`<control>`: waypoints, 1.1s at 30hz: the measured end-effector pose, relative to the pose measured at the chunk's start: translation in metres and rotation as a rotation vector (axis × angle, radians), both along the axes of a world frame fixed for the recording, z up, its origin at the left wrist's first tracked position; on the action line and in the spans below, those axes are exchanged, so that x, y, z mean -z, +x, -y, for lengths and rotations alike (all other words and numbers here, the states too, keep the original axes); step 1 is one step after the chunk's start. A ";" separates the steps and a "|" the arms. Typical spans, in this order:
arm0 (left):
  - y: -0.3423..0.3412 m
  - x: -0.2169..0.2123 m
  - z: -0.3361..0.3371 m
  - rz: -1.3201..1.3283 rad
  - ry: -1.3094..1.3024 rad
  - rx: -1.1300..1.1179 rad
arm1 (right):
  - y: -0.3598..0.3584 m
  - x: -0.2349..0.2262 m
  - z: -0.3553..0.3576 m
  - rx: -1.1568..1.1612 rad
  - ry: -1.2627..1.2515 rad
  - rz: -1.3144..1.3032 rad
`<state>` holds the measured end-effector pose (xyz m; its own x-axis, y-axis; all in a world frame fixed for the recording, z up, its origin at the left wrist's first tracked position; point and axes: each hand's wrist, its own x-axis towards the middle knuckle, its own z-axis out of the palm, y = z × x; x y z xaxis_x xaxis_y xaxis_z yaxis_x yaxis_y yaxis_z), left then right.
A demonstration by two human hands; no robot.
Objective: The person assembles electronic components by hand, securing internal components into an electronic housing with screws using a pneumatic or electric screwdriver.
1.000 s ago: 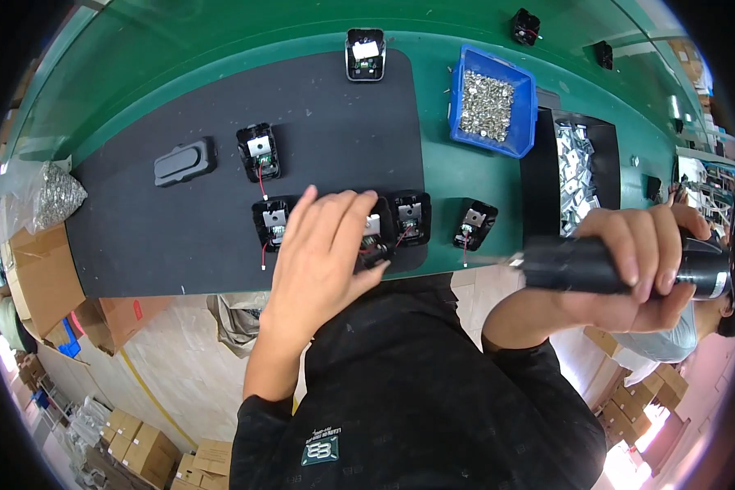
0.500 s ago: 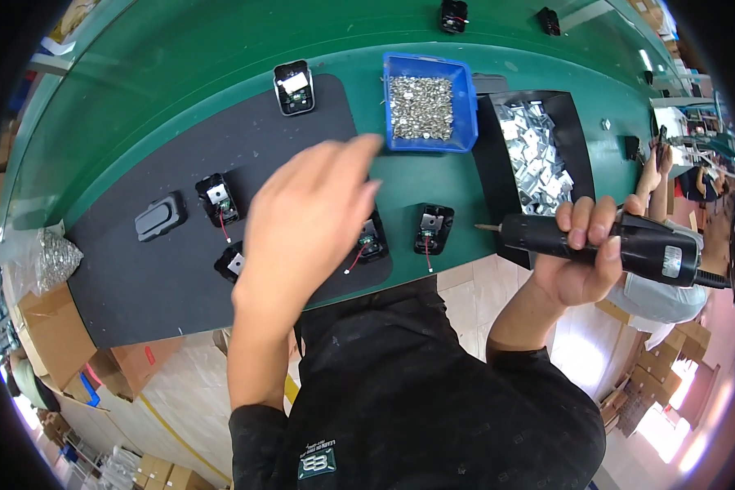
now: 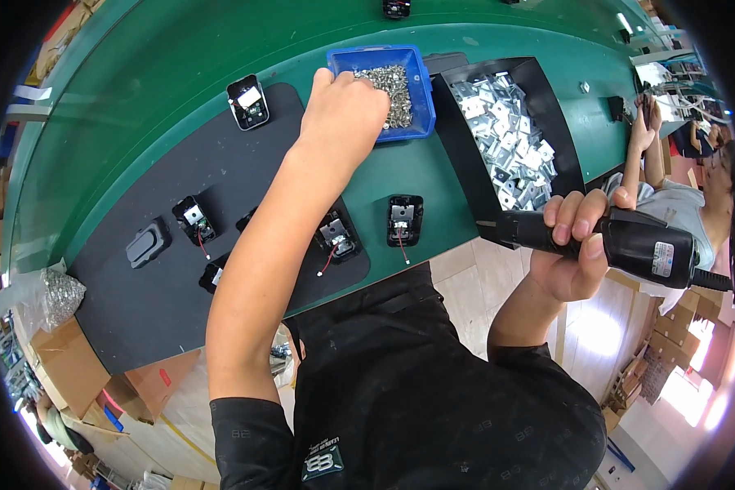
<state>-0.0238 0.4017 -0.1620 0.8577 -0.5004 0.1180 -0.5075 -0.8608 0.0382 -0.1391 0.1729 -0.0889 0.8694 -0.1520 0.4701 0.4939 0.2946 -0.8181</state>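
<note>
My left hand (image 3: pixel 345 114) is at the left side of a blue bin (image 3: pixel 421 90) of small metal screws (image 3: pixel 394 86). Its fingers are curled down into the bin, and their tips are hidden. In my right hand (image 3: pixel 578 245) is a black electric screwdriver (image 3: pixel 539 232), its cord trailing off to the right and its nose pointing left by the black box's near corner. Several black housings with metal plates and red wires lie on the bench: one (image 3: pixel 405 219) on the green surface, another (image 3: pixel 336 234) beside my left forearm, a third (image 3: pixel 194 220) farther left.
A black box (image 3: pixel 565 122) full of square metal plates (image 3: pixel 506 139) stands right of the bin. A dark mat (image 3: pixel 139 302) bears a closed grey cover (image 3: pixel 148 243) and an upright housing (image 3: pixel 248 102). A bag of metal parts (image 3: pixel 60 296) hangs at the left; a co-worker's hand (image 3: pixel 643 135) shows right.
My left hand has moved up and away from me, from above the mat into the screw bin. My right hand still holds the screwdriver. The whole view has shifted slightly.
</note>
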 end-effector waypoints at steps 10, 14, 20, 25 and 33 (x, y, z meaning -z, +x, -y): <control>0.002 0.005 -0.014 0.100 -0.154 0.026 | 0.005 -0.002 -0.005 -0.032 0.024 0.050; -0.022 -0.016 -0.023 0.007 -0.407 -0.044 | 0.007 -0.004 -0.010 -0.030 0.059 0.033; -0.108 -0.037 -0.029 -0.251 -1.232 0.026 | 0.003 -0.020 -0.023 -0.247 0.255 0.000; -0.205 -0.009 -0.009 -0.853 -2.302 -0.033 | 0.001 -0.048 -0.042 -0.438 0.467 0.118; -0.231 0.005 0.021 -1.028 -2.907 -0.102 | -0.002 -0.035 -0.080 -0.724 0.490 0.056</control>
<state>-0.2545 0.3812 -0.1668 0.9753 -0.1390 -0.1715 0.1462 0.9888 0.0301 -0.1408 0.2528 -0.0535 0.8080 0.2323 0.5415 0.0851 0.8634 -0.4973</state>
